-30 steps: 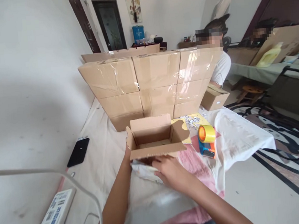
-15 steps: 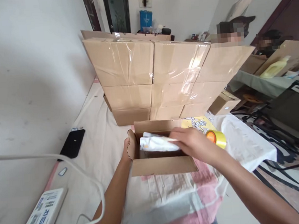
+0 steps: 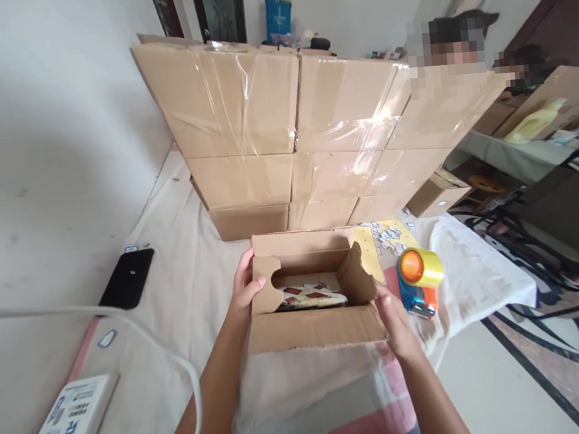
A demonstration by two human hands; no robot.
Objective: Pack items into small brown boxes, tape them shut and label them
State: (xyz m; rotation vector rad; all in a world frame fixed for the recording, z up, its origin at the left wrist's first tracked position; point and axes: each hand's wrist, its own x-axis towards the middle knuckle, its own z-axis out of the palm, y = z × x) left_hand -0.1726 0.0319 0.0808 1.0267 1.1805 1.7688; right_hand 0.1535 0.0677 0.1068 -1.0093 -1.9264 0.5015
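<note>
An open cardboard box (image 3: pixel 318 327) sits in front of me with its flaps spread. Inside, at the near wall, lies a pale packet with reddish-brown diamond shapes (image 3: pixel 313 295), partly hidden by the front flap. My left hand (image 3: pixel 245 284) grips the box's left side, thumb on the folded-in end flap and fingers behind it. At the right end, my right hand (image 3: pixel 395 319) holds the edge with its thumb up; its other fingers are mostly hidden. To the right of that hand is a tape dispenser (image 3: pixel 415 290) with a roll of yellow tape (image 3: pixel 430 267).
A wall of taped cardboard boxes (image 3: pixel 288 137) rises behind the open box. On the cloth to the left are a black phone-like slab (image 3: pixel 128 280), a white printed box (image 3: pixel 65 428) and a white cable (image 3: pixel 192 378). People and another table (image 3: pixel 495 150) are at the right.
My right hand has let go of the white packet, now down in the box, and moved to the box's right end. My left hand keeps hold of the left side.
</note>
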